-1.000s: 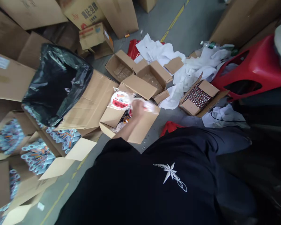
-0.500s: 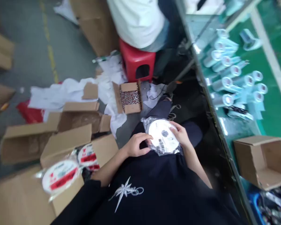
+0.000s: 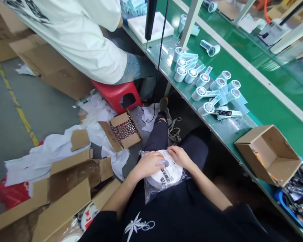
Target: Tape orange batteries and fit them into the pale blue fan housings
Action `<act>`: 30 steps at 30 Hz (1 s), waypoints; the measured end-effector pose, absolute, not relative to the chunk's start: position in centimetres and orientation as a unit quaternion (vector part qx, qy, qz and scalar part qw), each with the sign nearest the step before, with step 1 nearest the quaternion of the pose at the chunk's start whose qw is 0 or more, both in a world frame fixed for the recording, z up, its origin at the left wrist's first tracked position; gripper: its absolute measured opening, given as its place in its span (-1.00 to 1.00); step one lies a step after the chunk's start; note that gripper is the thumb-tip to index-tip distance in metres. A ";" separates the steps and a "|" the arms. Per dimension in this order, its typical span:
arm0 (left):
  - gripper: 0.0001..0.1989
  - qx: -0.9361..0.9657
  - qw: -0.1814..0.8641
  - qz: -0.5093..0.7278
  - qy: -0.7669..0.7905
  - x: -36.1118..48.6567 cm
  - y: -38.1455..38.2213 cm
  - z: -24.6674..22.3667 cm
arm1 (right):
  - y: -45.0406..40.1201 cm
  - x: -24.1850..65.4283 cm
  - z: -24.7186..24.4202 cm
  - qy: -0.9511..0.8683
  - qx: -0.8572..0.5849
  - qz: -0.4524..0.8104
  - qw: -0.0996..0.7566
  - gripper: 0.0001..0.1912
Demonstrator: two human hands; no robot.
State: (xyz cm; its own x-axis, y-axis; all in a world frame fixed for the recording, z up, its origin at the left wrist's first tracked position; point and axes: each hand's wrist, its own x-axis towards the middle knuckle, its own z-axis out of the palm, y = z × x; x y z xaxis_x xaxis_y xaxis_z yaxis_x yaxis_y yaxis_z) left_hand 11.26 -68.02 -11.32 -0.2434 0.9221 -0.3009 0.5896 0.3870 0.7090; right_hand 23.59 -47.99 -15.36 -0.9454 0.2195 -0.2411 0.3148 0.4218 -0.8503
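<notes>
On my lap lies a flat round white reel (image 3: 173,177) with black print and a grey centre, wrapped in a clear plastic bag (image 3: 149,192). My left hand (image 3: 149,165) rests across its left side, fingers bent over the face and thumb near the centre. At the upper right rim, my right hand (image 3: 180,157) grips the reel and bag with curled fingers; their tips are partly hidden. Lower left, an open carton (image 3: 63,208) holds more bagged round reels (image 3: 89,215) with red and white labels, partly cut off by the frame.
A workbench (image 3: 232,134) on the right carries several light-blue cylindrical parts (image 3: 206,108), an open cardboard box (image 3: 270,154) and a blue bin (image 3: 284,205) of small parts. A person in a white shirt sits on a red stool (image 3: 117,95). A small box (image 3: 123,131) stands on the floor.
My view has swung towards the bench. The left hand has gone from the reel's edge to across its face, while the right hand now sits at its upper rim.
</notes>
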 end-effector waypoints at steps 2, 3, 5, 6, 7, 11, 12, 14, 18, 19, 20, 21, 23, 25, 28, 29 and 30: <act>-0.86 0.504 0.334 0.235 0.761 11.6 -67.7 -11.7 | -48.4 23.7 -15.6 0.845 0.173 -0.505 0.027 -0.73; -0.87 0.503 0.308 0.234 0.773 11.9 -67.6 -11.9 | -48.6 23.7 -15.8 0.845 0.183 -0.502 0.016 -0.71; -0.86 0.506 0.240 0.229 0.796 12.6 -67.5 -12.3 | -48.8 23.7 -16.3 0.844 0.212 -0.493 -0.012 -0.63; -0.85 0.507 0.204 0.230 0.805 12.9 -67.6 -12.6 | -48.8 23.6 -16.4 0.841 0.232 -0.487 -0.028 -0.57; -0.83 0.508 0.169 0.236 0.811 13.2 -67.7 -12.8 | -48.6 23.5 -16.4 0.838 0.254 -0.480 -0.043 -0.51; -0.77 0.498 0.065 0.288 0.816 13.8 -68.8 -13.8 | -47.5 22.8 -14.4 0.835 0.283 -0.463 -0.091 -0.42; -0.76 0.493 0.049 0.296 0.817 13.8 -69.1 -14.0 | -47.3 22.7 -13.5 0.849 0.244 -0.460 -0.087 -0.46; -0.76 0.485 0.032 0.306 0.819 13.6 -69.5 -14.4 | -47.4 22.6 -11.8 0.894 0.103 -0.435 -0.035 -0.50; -0.74 0.488 0.009 0.340 0.804 13.1 -69.2 -14.5 | -48.8 22.6 -10.8 0.936 -0.058 -0.335 0.091 -0.67; -0.73 0.487 -0.005 0.351 0.799 13.0 -69.0 -14.4 | -49.2 22.6 -11.2 0.939 -0.046 -0.332 0.082 -0.64; -0.73 0.486 -0.024 0.362 0.795 13.0 -68.9 -14.2 | -49.5 22.6 -11.8 0.939 -0.031 -0.338 0.057 -0.60; -0.73 0.486 -0.042 0.372 0.790 12.9 -68.7 -14.1 | -49.9 22.7 -12.5 0.936 -0.019 -0.351 0.023 -0.56; -0.73 0.493 -0.063 0.385 0.778 12.5 -68.7 -13.8 | -50.4 23.0 -13.9 0.922 -0.010 -0.382 -0.061 -0.47; -0.74 0.494 -0.063 0.403 0.768 11.9 -69.1 -14.0 | -50.9 23.6 -15.2 0.903 0.000 -0.409 -0.132 -0.41; -0.75 0.445 -0.069 0.441 0.776 10.9 -69.8 -15.5 | -51.3 24.4 -16.4 0.876 0.062 -0.441 -0.185 -0.36; -0.77 0.441 -0.080 0.451 0.772 10.7 -69.9 -16.3 | -51.3 24.6 -16.7 0.870 0.090 -0.447 -0.190 -0.34; -0.78 0.453 -0.093 0.454 0.762 10.6 -69.8 -17.1 | -51.3 24.6 -16.9 0.866 0.111 -0.448 -0.191 -0.33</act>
